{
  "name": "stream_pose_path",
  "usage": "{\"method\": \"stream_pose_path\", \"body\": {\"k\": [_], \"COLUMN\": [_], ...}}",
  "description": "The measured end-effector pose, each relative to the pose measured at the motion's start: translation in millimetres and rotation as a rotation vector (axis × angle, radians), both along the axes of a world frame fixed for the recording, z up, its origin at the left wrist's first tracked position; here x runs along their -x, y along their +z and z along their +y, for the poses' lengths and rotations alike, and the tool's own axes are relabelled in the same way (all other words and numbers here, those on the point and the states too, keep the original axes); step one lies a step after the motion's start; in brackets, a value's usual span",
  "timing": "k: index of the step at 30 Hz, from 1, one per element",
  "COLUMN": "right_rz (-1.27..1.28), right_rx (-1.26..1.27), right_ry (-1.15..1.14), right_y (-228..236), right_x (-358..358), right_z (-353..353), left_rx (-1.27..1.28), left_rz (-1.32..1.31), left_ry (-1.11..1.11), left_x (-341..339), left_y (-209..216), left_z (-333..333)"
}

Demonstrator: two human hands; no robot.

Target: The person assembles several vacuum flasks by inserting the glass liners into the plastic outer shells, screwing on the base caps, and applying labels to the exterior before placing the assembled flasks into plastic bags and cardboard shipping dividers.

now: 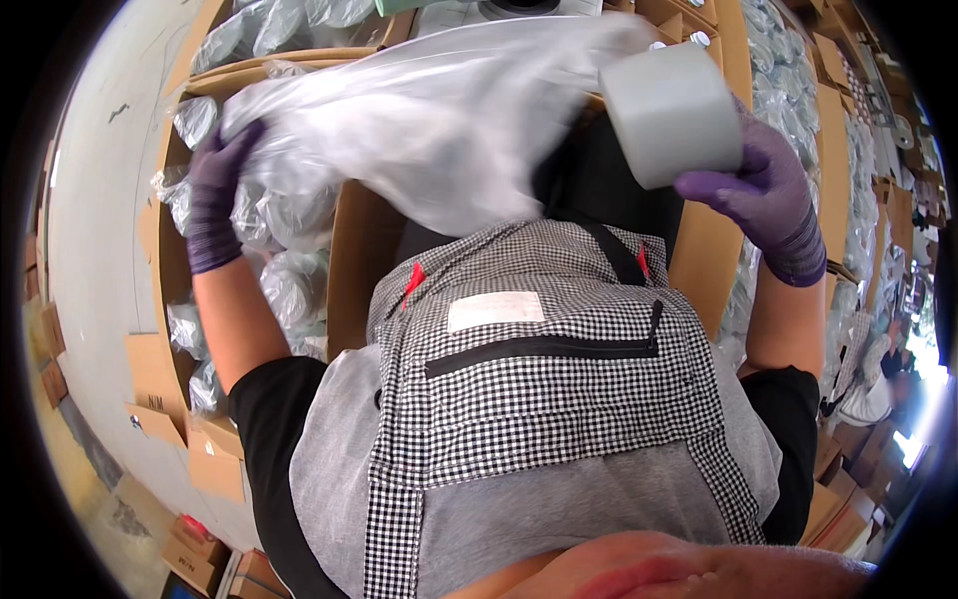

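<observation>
My left hand (218, 172), in a purple knit glove, grips one end of a thin, see-through plastic bag (429, 110). The bag stretches across above my lap, blurred by motion, its far end near the grey cylinder. Round that smooth pale grey cylinder (671, 118) my right hand (766, 190), in a matching glove, is closed. Its thumb presses the lower side, while most of the other fingers are hidden behind it. Whether the cylinder is hollow does not show.
To my left stands an open cardboard box (344, 270) full of plastic-wrapped pieces (294, 285). More wrapped pieces (773, 60) fill boxes along the right. A white device (454, 22) with a dark round part sits at the top, near box dividers (689, 15).
</observation>
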State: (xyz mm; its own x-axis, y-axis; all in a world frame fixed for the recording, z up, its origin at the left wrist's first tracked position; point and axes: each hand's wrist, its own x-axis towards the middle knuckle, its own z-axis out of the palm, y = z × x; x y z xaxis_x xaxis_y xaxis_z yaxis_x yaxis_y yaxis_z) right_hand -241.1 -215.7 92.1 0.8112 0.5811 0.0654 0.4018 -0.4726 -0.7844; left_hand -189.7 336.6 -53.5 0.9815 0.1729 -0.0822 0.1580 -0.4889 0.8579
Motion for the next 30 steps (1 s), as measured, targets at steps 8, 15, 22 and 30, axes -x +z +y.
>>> {"method": "stream_pose_path", "body": {"k": [8,15,22,30], "right_rz": [-0.659,-0.625,-0.853,-1.088], "right_rx": [0.777,0.582,0.364,0.320], "right_ry": [0.273,0.142,0.198,0.222], "right_y": [-45,-170,-155,-186], "right_x": [21,34,42,33], "right_z": [5,-14,31,33], "left_rx": [-0.889,-0.068,-0.177,-0.059], "left_rz": [0.013,-0.683,-0.297,-0.043], "left_ry": [0.070,-0.338,-0.874,-0.104], "left_x": [46,74,19,-129], "left_y": [52,103,110,92], "left_z": [124,-140,-164,-118]}}
